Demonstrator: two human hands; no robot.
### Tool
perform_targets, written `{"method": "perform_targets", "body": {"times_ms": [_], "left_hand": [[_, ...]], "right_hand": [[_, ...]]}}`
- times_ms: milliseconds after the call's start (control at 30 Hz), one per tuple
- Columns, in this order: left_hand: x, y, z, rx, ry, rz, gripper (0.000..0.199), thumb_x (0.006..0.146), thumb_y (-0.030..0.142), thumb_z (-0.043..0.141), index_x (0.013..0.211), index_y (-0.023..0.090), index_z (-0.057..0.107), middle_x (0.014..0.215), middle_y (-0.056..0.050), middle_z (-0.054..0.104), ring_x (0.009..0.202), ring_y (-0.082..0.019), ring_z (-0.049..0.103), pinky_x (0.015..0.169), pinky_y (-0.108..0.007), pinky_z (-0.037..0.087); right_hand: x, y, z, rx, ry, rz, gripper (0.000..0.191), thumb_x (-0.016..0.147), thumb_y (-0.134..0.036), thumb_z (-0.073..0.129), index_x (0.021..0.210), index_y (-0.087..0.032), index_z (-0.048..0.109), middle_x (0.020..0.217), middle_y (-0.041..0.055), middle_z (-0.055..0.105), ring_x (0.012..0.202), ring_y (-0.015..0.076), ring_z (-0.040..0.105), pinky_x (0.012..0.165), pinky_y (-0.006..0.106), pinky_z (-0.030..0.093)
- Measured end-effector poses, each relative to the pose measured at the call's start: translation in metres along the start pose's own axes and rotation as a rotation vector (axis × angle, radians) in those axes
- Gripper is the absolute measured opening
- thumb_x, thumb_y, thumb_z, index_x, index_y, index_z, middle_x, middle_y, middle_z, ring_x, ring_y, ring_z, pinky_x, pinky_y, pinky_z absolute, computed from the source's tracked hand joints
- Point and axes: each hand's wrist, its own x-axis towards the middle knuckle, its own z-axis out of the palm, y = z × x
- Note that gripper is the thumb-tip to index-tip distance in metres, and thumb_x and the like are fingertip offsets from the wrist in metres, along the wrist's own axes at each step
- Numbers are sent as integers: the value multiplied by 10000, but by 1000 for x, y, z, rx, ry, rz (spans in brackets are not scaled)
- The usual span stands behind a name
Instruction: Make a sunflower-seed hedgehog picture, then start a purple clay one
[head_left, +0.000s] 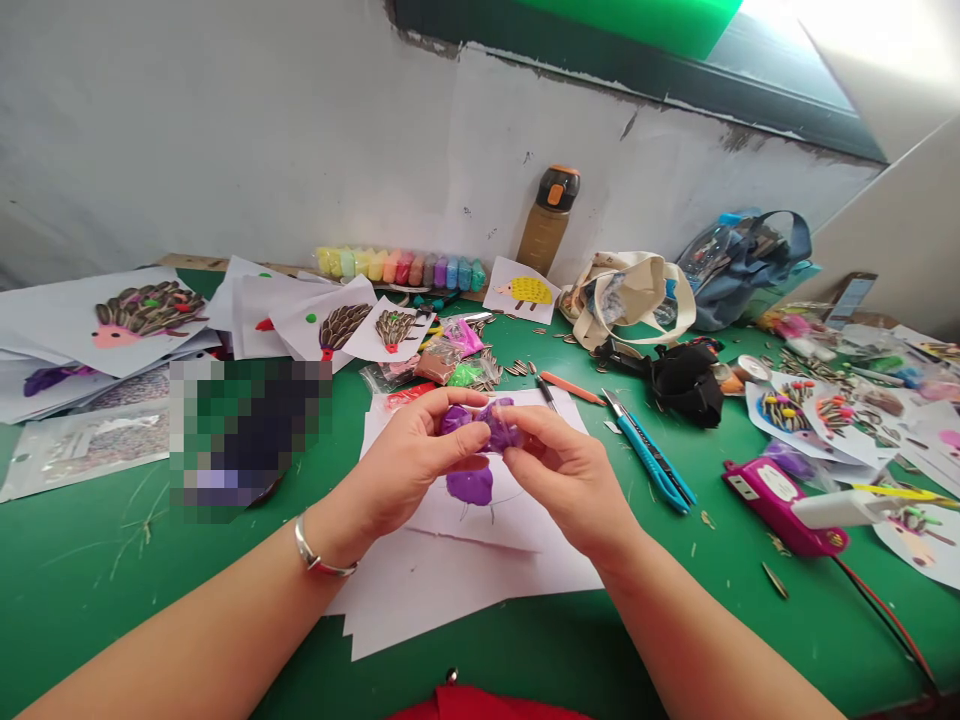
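Note:
A lump of purple modelling clay [501, 422] is held up over the paper between my two hands; part of it looks shiny, and I cannot tell whether that is a wrapper. My left hand [420, 440], with a silver bracelet at the wrist, has its thumb and fingers closed on the clay's left side. On the other side, my right hand [566, 465] pinches it between thumb and fingertips. Just below, a flat purple clay patch [469, 486] lies on a white paper [450, 580] that bears thin pencil lines. The hands partly cover the sheet.
Right of the paper lie a blue utility knife [651, 455], an orange tool [574, 388] and a magenta device [784, 505] with wires. Seed-covered hedgehog pictures [146, 310] are at the left. Behind are clay packets [405, 270], a bottle [550, 220] and a cream bag [630, 300].

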Motion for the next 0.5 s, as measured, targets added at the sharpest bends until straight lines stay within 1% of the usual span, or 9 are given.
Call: {"method": "perform_targets", "body": {"times_ms": [100,167,200,267,367,433,500], "left_hand": [[0,3,2,-42,37,-36,287,760,323,795,984,201,664,988,-33,679,804,-166,667,725,-322,573],[0,4,2,-55,67,-39,263,749,307,803,939,191,663,968,-25,675,791,-158,663,703,-301,564],[0,4,2,-59,77,-37,256,747,305,805,927,191,664,955,-22,673,791,-157,660,700,-297,561],[0,4,3,-64,76,-39,246,744,309,807,913,191,673,924,-17,672,787,-158,658,701,-300,560],[0,2,4,-74,51,-41,214,756,321,800,881,190,685,867,-8,672,743,-146,649,681,-291,554],[0,1,5,-85,39,-39,189,765,322,792,840,184,689,820,-2,667,708,-132,632,660,-273,542],[0,0,6,-93,42,-35,185,762,322,794,798,174,689,776,2,660,687,-127,621,657,-269,537]], "right_hand": [[0,-3,-3,23,-2,17,199,826,-188,670,968,-302,750,1188,40,603,1070,210,601,844,365,551],[0,-3,-3,36,26,13,125,820,-208,693,908,-280,745,1135,40,625,1036,207,611,818,354,554],[0,-2,-3,41,37,12,119,826,-214,694,918,-276,738,1094,38,643,993,199,621,808,353,554],[-1,1,-1,58,57,8,168,848,-232,684,1004,-283,720,1041,32,671,905,179,633,800,356,552],[-3,4,1,73,74,13,280,880,-265,663,1156,-305,676,1049,32,694,883,173,638,804,363,551],[-3,4,2,64,83,22,295,883,-266,659,1176,-298,663,1031,33,700,884,172,638,805,361,551],[-3,3,4,63,90,27,263,875,-255,666,1136,-279,660,989,29,697,859,164,637,788,348,555]]}}
